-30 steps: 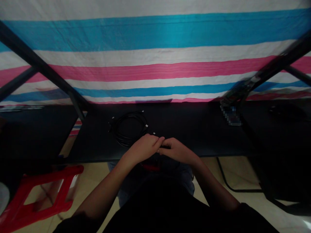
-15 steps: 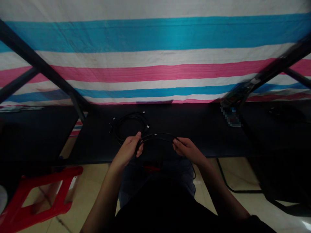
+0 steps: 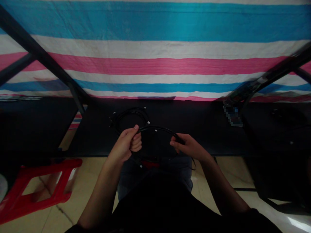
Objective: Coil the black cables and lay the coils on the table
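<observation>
Between my hands a black cable [image 3: 157,127] arches in a curved loop above the front of the dark table. My left hand [image 3: 128,142] is closed around one side of it, thumb on top. On the other side, my right hand [image 3: 186,145] pinches the cable, and a loose length hangs below it past the table's edge. A small pale-tipped end [image 3: 141,166] dangles under my left hand. Behind my left hand lies a coil of black cables [image 3: 131,111] with several white-tipped ends, partly hidden by that hand.
The black table [image 3: 199,129] ends just in front of my lap. A blurred-out object [image 3: 233,116] stands at the back right by a slanted metal bar [image 3: 274,72]. Another bar [image 3: 46,55] slants at the left. Striped sheeting [image 3: 155,48] hangs behind. A red stool [image 3: 43,187] stands lower left.
My left hand has turned and curled its fingers more tightly around the cable. The cable arches higher, and a pale-tipped end now shows below my left hand. The view has tilted slightly.
</observation>
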Demonstrator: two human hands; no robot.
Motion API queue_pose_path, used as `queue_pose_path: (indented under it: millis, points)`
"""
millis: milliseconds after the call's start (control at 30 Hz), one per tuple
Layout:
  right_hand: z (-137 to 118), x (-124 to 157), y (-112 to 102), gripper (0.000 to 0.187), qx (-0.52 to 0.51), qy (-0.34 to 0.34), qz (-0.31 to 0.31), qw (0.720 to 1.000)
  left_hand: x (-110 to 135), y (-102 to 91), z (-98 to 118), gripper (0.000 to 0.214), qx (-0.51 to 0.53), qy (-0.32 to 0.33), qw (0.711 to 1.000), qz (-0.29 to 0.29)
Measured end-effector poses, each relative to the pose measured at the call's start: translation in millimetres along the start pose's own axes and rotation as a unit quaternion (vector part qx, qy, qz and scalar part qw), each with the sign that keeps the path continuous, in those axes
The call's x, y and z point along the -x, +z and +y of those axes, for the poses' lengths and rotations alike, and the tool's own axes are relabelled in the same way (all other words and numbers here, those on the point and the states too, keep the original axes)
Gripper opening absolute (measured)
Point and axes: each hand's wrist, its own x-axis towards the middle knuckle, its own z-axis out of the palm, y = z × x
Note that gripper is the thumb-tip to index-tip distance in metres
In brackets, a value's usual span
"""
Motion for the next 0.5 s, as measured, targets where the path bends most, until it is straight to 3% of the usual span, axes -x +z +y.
queue_pose_path:
  millis: [133, 300, 500]
  points:
    - [30, 15, 3, 0.032, -0.055, 0.022, 0.007, 0.998, 6, -18.6, 16, 0.051, 0.147, 0.023, 0.987, 0.062]
    - [45, 22, 21, 0.042, -0.079, 0.062, 0.03, 0.994, -5, -23.2, 8, 0.058, 0.254, 0.076, 0.957, 0.118]
    - [34, 8, 36, 0.045, -0.192, 0.074, 0.182, 0.961, -14, -1.3, -20, 0.059, 0.313, 0.056, 0.941, 0.117]
